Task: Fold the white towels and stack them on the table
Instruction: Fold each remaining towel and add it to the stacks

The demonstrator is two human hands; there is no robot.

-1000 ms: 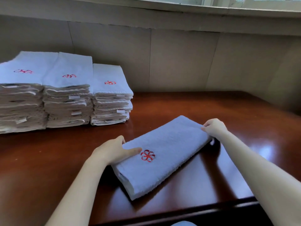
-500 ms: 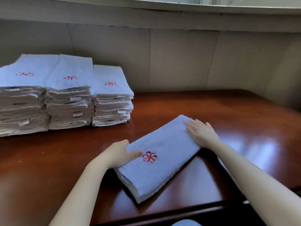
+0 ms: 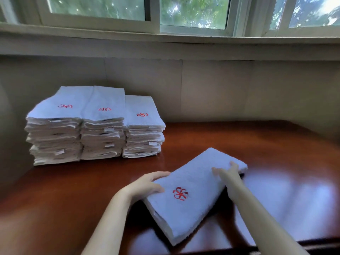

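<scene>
Towel (image 3: 195, 183), folded, on table (image 3: 279, 162): left hand (image 3: 145, 185) grips left edge, right hand (image 3: 227, 173) grips far end; stacks (image 3: 103, 129) behind.

Left hand (image 3: 147, 186), forearm entering from 7 o'clock, grips the towel (image 3: 198, 184) with thumb on top; right hand (image 3: 228, 172), forearm from 5 o'clock, curls fingers over its far end.

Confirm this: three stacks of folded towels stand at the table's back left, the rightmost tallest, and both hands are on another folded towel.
No: the head view shows the rightmost stack is the lowest of the three, not the tallest. The rest stands: left hand and right hand are on the folded towel.
</scene>
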